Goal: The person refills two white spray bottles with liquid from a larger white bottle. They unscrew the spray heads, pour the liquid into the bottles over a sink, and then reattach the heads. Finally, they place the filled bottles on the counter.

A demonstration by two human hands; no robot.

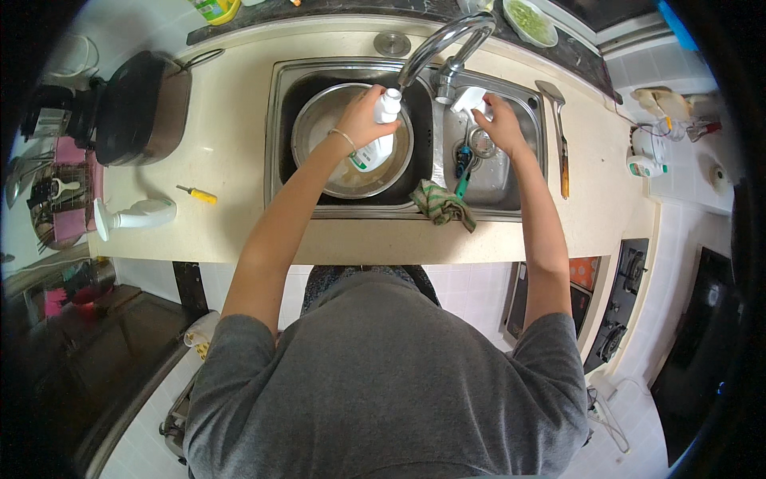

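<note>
My left hand (361, 124) is wrapped around a white plastic bottle (377, 151) with a green-marked label, its neck towards the faucet. The bottle is over a round metal basin (310, 114) in the left sink bowl, with cloudy liquid in the basin. Over the right sink bowl (501, 188), my right hand (501, 124) grips a white trigger spray head (469, 100), apart from the bottle. Below that hand lie a round metal strainer (482, 142) and a green-handled tool (462, 184). A striped green cloth (441, 202) drapes over the sink's front rim.
A chrome faucet (443, 45) arches between my hands. Right of the sink lies a metal spatula (561, 135) with a wooden handle. On the left counter are a white spray bottle (143, 214), a yellow-handled screwdriver (198, 194) and a dark appliance (140, 108). A bowl of chopped greens (531, 23) stands behind.
</note>
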